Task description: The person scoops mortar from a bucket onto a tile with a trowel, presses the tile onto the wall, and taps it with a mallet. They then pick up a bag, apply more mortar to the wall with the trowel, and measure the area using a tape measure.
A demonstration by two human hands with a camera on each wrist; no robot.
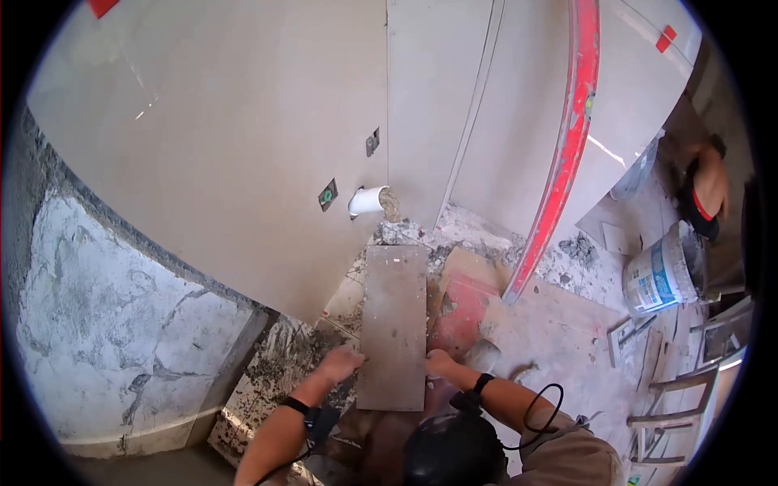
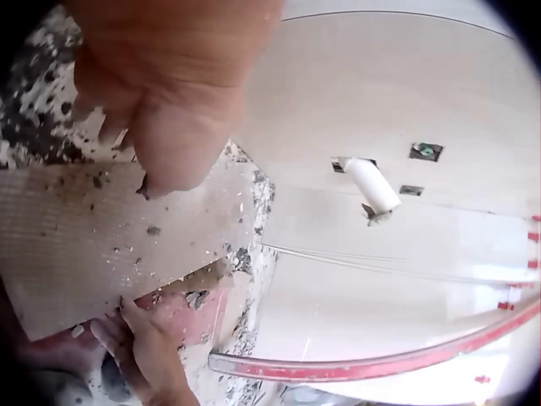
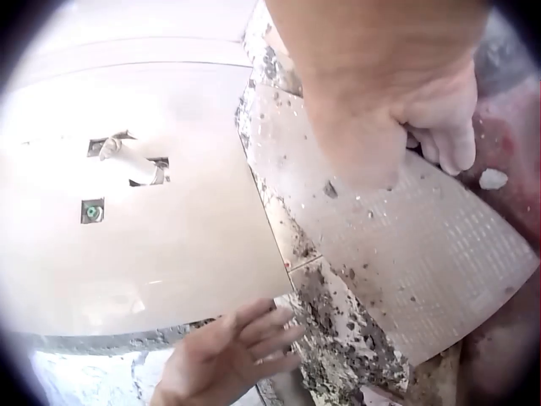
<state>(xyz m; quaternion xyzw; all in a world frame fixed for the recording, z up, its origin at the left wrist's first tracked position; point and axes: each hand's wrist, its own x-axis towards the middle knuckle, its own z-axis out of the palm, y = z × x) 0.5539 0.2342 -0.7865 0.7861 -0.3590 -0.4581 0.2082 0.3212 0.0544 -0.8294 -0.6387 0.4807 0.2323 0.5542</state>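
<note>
with the big wall tiles (image 1: 243, 121) up, the loose tile (image 1: 394, 324), probably yet to be set, lies low over the littered floor (image 1: 583, 332) between the left hand (image 1: 340, 364), its fingers spread beside one edge, and the right hand (image 1: 441, 364) at the other, its grip unclear.

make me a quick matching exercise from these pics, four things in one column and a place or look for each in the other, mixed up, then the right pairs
Things
1. rectangular tile
2. pipe
3. spirit level
4. bucket

Places and looks
A. long and red
B. white, with blue on its side
C. between the left hand and the right hand in the head view
D. sticking out of the wall

Right pairs
1-C
2-D
3-A
4-B
</note>
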